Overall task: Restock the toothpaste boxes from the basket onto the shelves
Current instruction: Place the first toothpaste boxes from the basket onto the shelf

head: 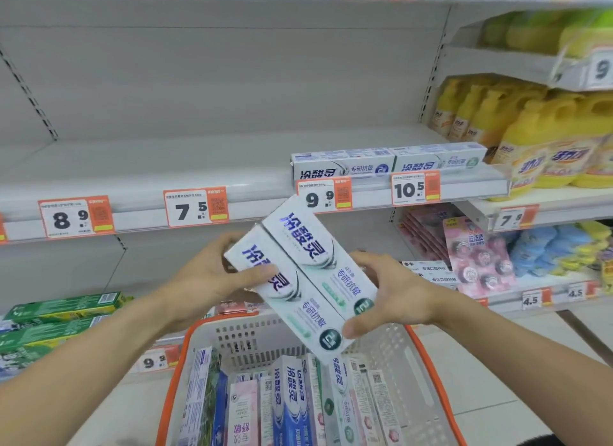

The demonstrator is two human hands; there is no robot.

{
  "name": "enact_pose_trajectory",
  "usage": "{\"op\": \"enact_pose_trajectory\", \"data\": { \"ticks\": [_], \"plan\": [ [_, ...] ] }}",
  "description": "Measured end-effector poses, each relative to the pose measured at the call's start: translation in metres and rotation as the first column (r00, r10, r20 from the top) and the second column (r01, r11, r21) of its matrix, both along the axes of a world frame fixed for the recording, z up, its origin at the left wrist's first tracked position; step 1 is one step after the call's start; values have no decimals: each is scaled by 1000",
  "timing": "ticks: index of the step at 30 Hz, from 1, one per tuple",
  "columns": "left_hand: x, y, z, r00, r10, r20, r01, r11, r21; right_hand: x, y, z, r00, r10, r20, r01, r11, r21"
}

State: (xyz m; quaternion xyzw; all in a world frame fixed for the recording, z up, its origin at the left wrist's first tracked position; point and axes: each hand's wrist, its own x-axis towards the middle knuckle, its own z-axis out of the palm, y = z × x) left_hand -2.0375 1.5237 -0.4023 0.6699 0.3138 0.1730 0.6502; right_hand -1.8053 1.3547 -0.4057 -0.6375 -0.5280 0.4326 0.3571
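Note:
Two white toothpaste boxes [308,279] with green print lie side by side, tilted, held above the basket. My left hand [212,276] grips their upper left end, thumb across the front. My right hand [394,289] grips their lower right end from the side. The grey basket [408,376] with an orange rim stands below, with several toothpaste boxes [292,402] upright inside. On the middle shelf [149,170] two white toothpaste boxes [388,161] lie end to end behind the 9.9 and 10.5 price tags.
Green toothpaste boxes [59,316] fill the lower left shelf. Yellow detergent bottles [544,140] stand at the right. Pink packs [477,256] and blue and yellow cloths [550,249] hang below them. The middle shelf left of the 9.9 tag holds nothing.

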Motion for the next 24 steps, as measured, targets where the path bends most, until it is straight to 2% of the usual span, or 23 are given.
{"op": "enact_pose_trajectory", "data": {
  "ticks": [3, 8, 14, 17, 20, 22, 24],
  "plan": [
    [0, -10, -10, 988, -136, -77, 136, 991, -10, 15, -7, -2, 990, 84, 114, -75, 994, -79],
    [17, -20, -11, 982, -138, -132, 153, 982, 111, 41, -21, 2, 943, 167, 289, -118, 977, -179],
    [51, -32, -6, 981, -191, -30, 193, 977, 96, 67, -40, 18, 925, 152, 348, -97, 981, -170],
    [77, -35, 4, 988, -151, 35, 144, 980, 140, 81, -52, 27, 929, 10, 371, 14, 998, -62],
    [109, -34, 24, 988, -103, 119, 74, 970, 231, 96, -57, 39, 932, -225, 283, 196, 972, 126],
    [134, -29, 43, 983, -70, 170, 11, 944, 329, 108, -50, 54, 882, -348, 317, 268, 925, 270],
    [161, -19, 63, 974, -32, 226, -65, 910, 408, 127, -35, 72, 799, -446, 404, 272, 866, 419]
  ]
}}
